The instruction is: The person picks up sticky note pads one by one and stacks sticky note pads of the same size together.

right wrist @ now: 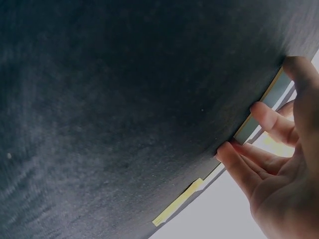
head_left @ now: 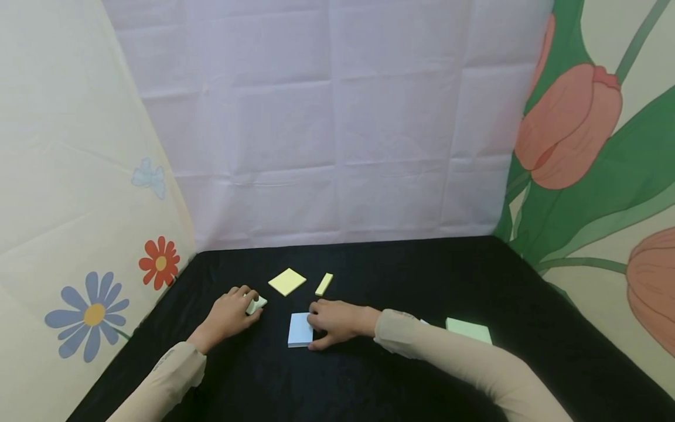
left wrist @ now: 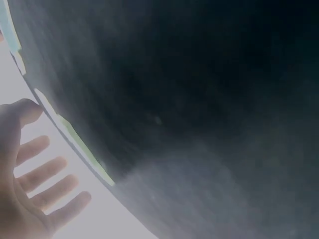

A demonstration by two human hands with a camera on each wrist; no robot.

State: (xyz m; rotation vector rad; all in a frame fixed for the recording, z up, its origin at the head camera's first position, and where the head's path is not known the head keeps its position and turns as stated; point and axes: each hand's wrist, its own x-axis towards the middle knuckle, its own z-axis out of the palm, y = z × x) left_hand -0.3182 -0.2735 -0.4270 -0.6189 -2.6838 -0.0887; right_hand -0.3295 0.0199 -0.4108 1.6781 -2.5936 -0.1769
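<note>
Right hand (head_left: 340,320): fingers are pinching blue pad (head_left: 298,330), seemingly steadying it.
Left hand (head_left: 230,312): spread fingers are hovering over pale pad (head_left: 256,305), left of blue pad.

Pale blue pad (head_left: 299,330), small mint pad (head_left: 255,306), larger mint pad (head_left: 468,330), yellow square pad (head_left: 287,282) and yellow strip (head_left: 324,285) on black cloth (head_left: 248,375); both sleeves (head_left: 448,349) beige. Left panel (head_left: 63,146) cream, printed with a blue flower (head_left: 94,315) and a red flower (head_left: 160,263), both with yellow centres, plus a pale blue butterfly (head_left: 150,177). Back sheet (head_left: 337,129) plain lilac-white; right panel (head_left: 606,35) cream, patterned with salmon-pink tulips (head_left: 569,129) and leaves (head_left: 606,193) in dark and lighter green.
</note>
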